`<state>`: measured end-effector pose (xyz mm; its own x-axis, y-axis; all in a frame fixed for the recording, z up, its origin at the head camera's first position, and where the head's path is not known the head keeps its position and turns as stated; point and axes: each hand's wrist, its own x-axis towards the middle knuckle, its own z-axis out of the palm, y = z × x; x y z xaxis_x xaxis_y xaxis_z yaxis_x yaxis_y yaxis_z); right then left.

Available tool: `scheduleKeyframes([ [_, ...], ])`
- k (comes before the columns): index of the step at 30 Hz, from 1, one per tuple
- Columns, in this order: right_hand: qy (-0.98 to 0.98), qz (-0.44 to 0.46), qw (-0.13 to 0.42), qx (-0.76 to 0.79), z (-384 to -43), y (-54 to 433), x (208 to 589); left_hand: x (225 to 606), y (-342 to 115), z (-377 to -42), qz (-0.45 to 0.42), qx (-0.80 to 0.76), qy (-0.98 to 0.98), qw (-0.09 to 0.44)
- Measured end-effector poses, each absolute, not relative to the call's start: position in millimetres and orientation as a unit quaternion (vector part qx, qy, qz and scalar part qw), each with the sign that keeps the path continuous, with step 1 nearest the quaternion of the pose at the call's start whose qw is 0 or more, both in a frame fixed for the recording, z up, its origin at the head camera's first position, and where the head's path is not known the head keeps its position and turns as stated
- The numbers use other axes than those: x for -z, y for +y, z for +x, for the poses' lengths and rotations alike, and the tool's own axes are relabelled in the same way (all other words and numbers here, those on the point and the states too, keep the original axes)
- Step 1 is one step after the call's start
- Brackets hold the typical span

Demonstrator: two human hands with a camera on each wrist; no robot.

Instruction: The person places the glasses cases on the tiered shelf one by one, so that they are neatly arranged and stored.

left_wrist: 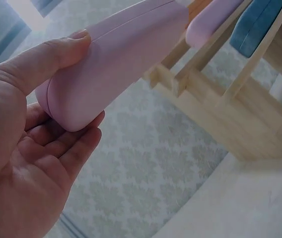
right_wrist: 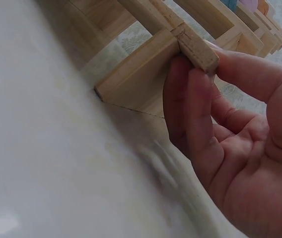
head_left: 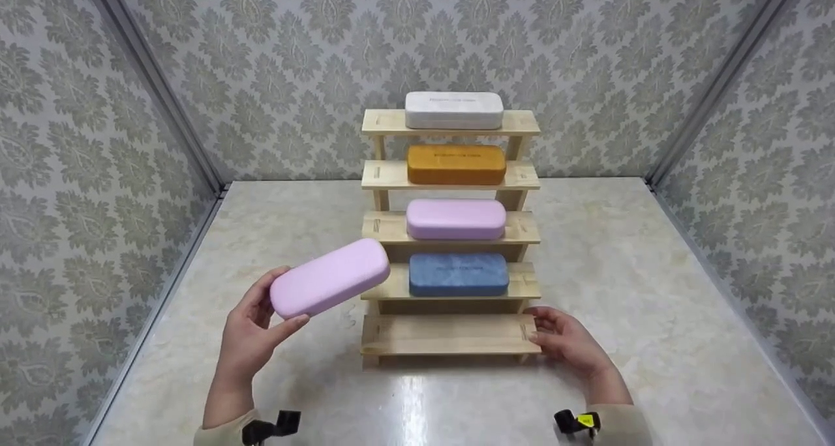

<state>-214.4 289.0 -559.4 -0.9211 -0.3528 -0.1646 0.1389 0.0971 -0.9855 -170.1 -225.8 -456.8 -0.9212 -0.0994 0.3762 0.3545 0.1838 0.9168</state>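
Note:
My left hand (head_left: pixel 246 341) grips one end of a pink glasses case (head_left: pixel 331 278), held tilted in the air left of a wooden tiered rack (head_left: pixel 450 334). The left wrist view shows the thumb on one side of this case and the fingers beneath it. At the rack's lowest shelf, my right hand (head_left: pixel 574 348) pinches the right end of the board. In the right wrist view the thumb lies above that board end (right_wrist: pixel 200 52) and the fingers below. A blue glasses case (head_left: pixel 458 274) sits on the shelf just above the bottom one.
Higher shelves bear another pink case (head_left: pixel 456 219), an orange case (head_left: pixel 456 164) and a white case (head_left: pixel 454 110), one to a shelf. The rack stands on a pale marbled table (head_left: pixel 652 270). Patterned walls (head_left: pixel 293 74) enclose the back and both sides.

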Motion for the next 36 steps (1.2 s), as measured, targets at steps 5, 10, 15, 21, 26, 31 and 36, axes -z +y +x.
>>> scheduleKeyframes([
  [5, 0.718, -0.078, 0.183, 0.667, -214, 290, 559, 460, -211, -173, -0.121, 0.624, -0.754, 0.163],
  [10, 0.722, -0.081, 0.179, 0.663, -215, 290, 558, 463, -193, -176, -0.147, 0.629, -0.751, 0.137],
  [15, 0.72, -0.083, 0.18, 0.665, -214, 290, 558, 467, -177, -178, -0.154, 0.644, -0.742, 0.105],
  [21, 0.714, -0.089, 0.186, 0.669, -214, 290, 559, 478, -161, -180, -0.197, 0.653, -0.729, 0.063],
  [26, 0.717, -0.085, 0.183, 0.667, -214, 290, 559, 488, -147, -183, -0.253, 0.658, -0.709, 0.031],
  [31, 0.716, -0.078, 0.183, 0.669, -214, 289, 559, 495, -134, -186, -0.263, 0.67, -0.694, -0.004],
  [36, 0.716, -0.074, 0.187, 0.668, -215, 290, 560, 502, -121, -189, -0.256, 0.67, -0.696, -0.029],
])
